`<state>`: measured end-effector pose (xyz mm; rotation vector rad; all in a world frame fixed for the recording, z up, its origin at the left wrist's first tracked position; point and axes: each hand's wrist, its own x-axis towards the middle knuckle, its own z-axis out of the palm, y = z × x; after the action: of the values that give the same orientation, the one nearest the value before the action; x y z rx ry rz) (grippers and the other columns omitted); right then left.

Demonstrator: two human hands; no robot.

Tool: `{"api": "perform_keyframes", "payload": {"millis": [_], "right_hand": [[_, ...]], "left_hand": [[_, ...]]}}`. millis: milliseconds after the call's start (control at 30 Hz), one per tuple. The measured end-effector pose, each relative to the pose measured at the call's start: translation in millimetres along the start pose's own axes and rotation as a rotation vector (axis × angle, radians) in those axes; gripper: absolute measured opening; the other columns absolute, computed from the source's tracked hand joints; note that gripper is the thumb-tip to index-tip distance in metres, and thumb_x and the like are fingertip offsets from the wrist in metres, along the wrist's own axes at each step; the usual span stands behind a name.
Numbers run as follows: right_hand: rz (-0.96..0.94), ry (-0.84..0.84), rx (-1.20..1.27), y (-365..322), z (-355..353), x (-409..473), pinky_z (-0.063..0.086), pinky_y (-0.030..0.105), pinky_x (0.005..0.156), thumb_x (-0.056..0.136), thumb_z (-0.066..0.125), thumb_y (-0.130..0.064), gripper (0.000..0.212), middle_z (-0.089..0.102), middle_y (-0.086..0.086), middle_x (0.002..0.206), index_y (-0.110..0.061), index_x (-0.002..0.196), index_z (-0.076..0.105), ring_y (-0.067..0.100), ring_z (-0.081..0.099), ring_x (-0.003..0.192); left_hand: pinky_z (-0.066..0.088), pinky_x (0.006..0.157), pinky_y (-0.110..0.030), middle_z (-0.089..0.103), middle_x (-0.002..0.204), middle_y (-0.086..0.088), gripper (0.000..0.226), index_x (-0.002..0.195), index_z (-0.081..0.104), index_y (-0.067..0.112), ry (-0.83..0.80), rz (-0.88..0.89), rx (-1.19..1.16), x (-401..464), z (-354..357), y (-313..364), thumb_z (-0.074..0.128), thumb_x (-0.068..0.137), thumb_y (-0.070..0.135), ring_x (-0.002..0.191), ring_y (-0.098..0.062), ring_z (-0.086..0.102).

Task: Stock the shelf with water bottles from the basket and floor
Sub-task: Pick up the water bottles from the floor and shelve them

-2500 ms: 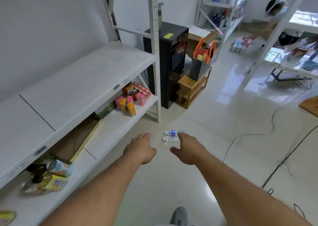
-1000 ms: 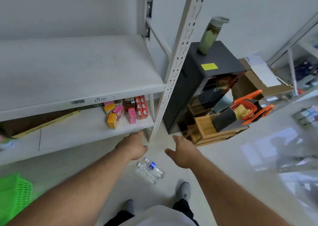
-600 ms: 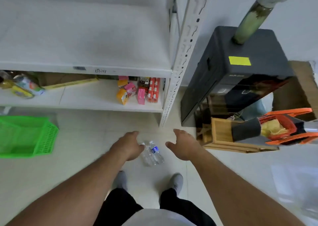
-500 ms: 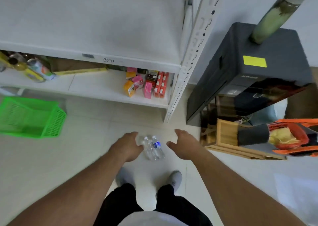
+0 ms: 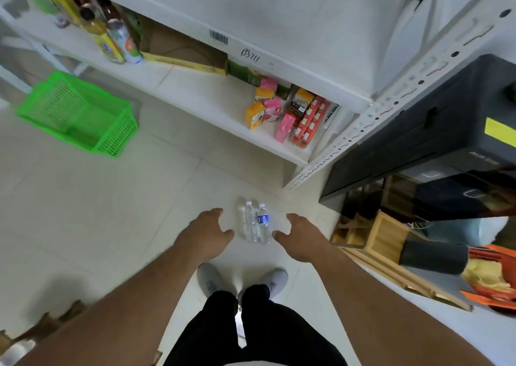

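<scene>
Two small clear water bottles lie side by side on the floor: a blue-labelled bottle (image 5: 263,222) and a plain one (image 5: 249,221) to its left. My left hand (image 5: 205,233) hangs above the floor just left of them, fingers loosely spread, holding nothing. My right hand (image 5: 300,236) is just right of them, also relaxed and holding nothing. A green basket (image 5: 79,114) sits on the floor at the left; I see nothing inside it. The white shelf (image 5: 279,30) rises ahead.
The lower shelf board (image 5: 206,97) carries drink bottles (image 5: 117,39), a cardboard box and small colourful cartons (image 5: 282,114). A black cabinet (image 5: 435,131) and a wooden crate (image 5: 371,240) stand close on the right. My shoes (image 5: 240,280) are just behind the bottles.
The view has tilted down and I have stepped closer; the bottles now lie directly between my two hands. Both hands stay free of any hold.
</scene>
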<state>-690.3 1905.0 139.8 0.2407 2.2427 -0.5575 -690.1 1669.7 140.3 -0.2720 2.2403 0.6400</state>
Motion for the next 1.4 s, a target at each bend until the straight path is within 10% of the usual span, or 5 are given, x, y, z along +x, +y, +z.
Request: {"api": "perform_keyframes", "payload": {"millis": [467, 1033, 1267, 1400], "right_hand": [[0.042, -0.082, -0.013, 28, 55, 116, 0.034, 0.032, 0.11, 0.093, 0.053, -0.056, 0.077, 0.039, 0.004, 0.154, -0.017, 0.155, 0.027, 0.021, 0.044, 0.136], [0.293, -0.086, 0.318, 218, 307, 522, 0.038, 0.028, 0.086, 0.078, 0.067, -0.066, 0.094, 0.046, 0.005, 0.147, -0.014, 0.15, 0.035, 0.024, 0.052, 0.125], [0.224, -0.006, 0.329, 240, 344, 598, 0.046, 0.028, 0.074, 0.074, 0.073, -0.062, 0.083, 0.058, 0.002, 0.121, -0.016, 0.137, 0.047, 0.021, 0.059, 0.098], [0.191, -0.042, 0.375, 245, 352, 614, 0.044, 0.024, 0.056, 0.072, 0.078, -0.054, 0.049, 0.064, -0.001, 0.081, -0.014, 0.095, 0.064, 0.016, 0.06, 0.068]], "left_hand": [[0.037, 0.11, -0.037, 0.035, 0.156, -0.001, 0.077, 0.153, 0.027, 0.024, -0.055, -0.14, -0.299, 98, 73, -57, 0.06, 0.088, 0.051, 0.138, -0.021, 0.042], [0.045, 0.1, -0.033, 0.05, 0.145, -0.004, 0.091, 0.146, 0.037, 0.019, 0.009, -0.326, -0.507, 469, 407, -149, 0.075, 0.073, 0.057, 0.124, -0.021, 0.056], [0.041, 0.076, -0.023, 0.055, 0.134, -0.001, 0.088, 0.139, 0.044, 0.018, 0.032, -0.302, -0.511, 547, 461, -159, 0.08, 0.068, 0.055, 0.105, -0.014, 0.059], [0.034, 0.052, -0.018, 0.057, 0.089, 0.013, 0.057, 0.106, 0.058, 0.021, 0.103, -0.312, -0.522, 564, 467, -158, 0.082, 0.065, 0.052, 0.07, -0.002, 0.053]]}}
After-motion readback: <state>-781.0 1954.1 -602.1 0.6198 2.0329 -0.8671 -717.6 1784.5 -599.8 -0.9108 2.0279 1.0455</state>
